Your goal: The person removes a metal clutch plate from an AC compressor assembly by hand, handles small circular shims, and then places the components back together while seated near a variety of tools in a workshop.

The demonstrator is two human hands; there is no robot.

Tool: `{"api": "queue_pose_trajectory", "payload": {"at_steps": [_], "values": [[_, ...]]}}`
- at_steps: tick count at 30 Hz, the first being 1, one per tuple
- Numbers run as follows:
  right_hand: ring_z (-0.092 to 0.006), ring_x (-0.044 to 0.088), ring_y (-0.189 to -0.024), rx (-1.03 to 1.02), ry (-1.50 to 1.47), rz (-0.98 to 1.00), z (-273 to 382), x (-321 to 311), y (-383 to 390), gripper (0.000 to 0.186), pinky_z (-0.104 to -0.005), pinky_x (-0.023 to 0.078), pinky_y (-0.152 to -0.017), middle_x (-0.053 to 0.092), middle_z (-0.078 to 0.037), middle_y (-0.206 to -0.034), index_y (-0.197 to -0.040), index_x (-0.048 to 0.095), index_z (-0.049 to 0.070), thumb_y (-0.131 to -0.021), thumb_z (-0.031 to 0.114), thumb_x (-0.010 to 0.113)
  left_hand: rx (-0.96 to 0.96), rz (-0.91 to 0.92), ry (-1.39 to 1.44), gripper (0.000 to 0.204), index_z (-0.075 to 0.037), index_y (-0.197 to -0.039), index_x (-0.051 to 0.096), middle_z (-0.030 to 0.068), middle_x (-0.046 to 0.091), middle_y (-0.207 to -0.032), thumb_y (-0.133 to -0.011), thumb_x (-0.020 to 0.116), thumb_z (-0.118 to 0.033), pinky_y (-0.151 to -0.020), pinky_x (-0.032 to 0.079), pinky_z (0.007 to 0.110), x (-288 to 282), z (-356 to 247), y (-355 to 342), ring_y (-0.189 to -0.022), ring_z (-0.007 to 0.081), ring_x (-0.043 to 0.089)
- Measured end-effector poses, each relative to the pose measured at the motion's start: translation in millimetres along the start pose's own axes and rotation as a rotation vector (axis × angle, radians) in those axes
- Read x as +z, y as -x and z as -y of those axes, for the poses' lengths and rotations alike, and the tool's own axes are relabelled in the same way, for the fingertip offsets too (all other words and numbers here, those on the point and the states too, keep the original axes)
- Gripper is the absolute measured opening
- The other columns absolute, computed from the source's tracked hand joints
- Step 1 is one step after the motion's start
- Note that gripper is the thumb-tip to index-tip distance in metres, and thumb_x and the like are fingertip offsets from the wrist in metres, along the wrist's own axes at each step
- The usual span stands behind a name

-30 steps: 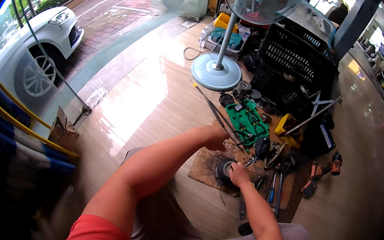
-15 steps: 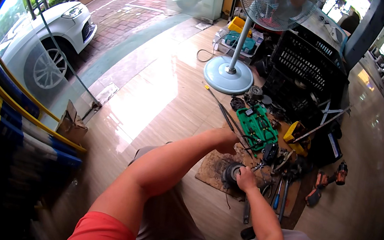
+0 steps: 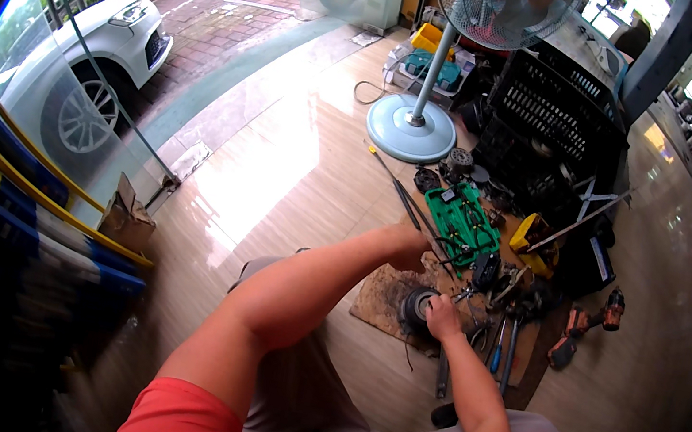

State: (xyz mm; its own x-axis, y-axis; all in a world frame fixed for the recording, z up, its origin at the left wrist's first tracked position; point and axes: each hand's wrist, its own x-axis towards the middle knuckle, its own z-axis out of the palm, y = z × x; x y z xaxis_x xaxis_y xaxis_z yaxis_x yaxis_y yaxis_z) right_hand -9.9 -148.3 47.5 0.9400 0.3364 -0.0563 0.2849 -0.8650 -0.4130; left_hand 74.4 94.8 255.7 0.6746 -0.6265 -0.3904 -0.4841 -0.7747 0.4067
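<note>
A round, dark, ring-shaped part [image 3: 415, 302] with a greyish centre sits on a stained brown board [image 3: 379, 297] on the floor. My right hand [image 3: 442, 318] is closed, its fingers curled at the part's right side. Just beyond it, my left hand [image 3: 410, 249] is bent down over the board's far edge. Its fingertips are mostly hidden, so their grip does not show. Long thin dark rods [image 3: 409, 200] lie past the left hand. Beside them is a green tray [image 3: 461, 222] filled with small dark parts.
Right of the board lie a blue-handled screwdriver [image 3: 496, 355], a yellow-and-black case [image 3: 536, 243] and an orange-and-black cordless drill [image 3: 614, 310]. Behind stand a fan's round base [image 3: 411, 127] and black crates [image 3: 550, 108]. A cardboard box [image 3: 128, 215] is by the glass door at left.
The view has shifted very slightly. Both hands keep almost the same place at the round part and the board; nothing has visibly been taken up or let go.
</note>
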Motion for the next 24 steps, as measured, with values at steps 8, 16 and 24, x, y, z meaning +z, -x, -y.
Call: {"api": "queue_pose_trajectory", "payload": {"at_steps": [8,16,24], "values": [[-0.0397,0.058,-0.098,0.012,0.019,0.000,4.8,0.6,-1.4,0.022,-0.0475,0.049,-0.083,0.057,-0.019,-0.099,-0.094,0.056,0.005,-0.084,0.022,0.065,-0.006,-0.018,-0.009,0.058,-0.006,-0.130,0.057,0.0206,0.065,-0.116,-0.082,0.068,-0.038,-0.092,0.048,0.045,3.6,2.7,-1.6,-0.110,0.0375,0.060],[-0.0396,0.058,-0.098,0.028,0.027,-0.004,3.2,-0.6,-0.9,0.021,-0.0476,0.049,-0.083,0.057,-0.019,-0.099,-0.094,0.057,0.006,-0.084,0.022,0.066,-0.016,-0.001,-0.005,0.058,-0.006,-0.129,0.057,0.0206,0.065,-0.115,-0.082,0.068,-0.038,-0.091,0.049,0.046,1.8,2.3,-2.6,-0.109,0.0374,0.061],[-0.0402,0.056,-0.099,0.004,-0.026,0.000,2.9,-6.2,1.4,0.021,-0.0477,0.048,-0.082,0.056,-0.019,-0.101,-0.097,0.057,0.006,-0.085,0.021,0.065,0.001,-0.018,-0.013,0.056,-0.006,-0.128,0.058,0.0203,0.065,-0.116,-0.082,0.068,-0.036,-0.093,0.048,0.044,1.3,1.7,-0.8,-0.110,0.0368,0.061]]}}
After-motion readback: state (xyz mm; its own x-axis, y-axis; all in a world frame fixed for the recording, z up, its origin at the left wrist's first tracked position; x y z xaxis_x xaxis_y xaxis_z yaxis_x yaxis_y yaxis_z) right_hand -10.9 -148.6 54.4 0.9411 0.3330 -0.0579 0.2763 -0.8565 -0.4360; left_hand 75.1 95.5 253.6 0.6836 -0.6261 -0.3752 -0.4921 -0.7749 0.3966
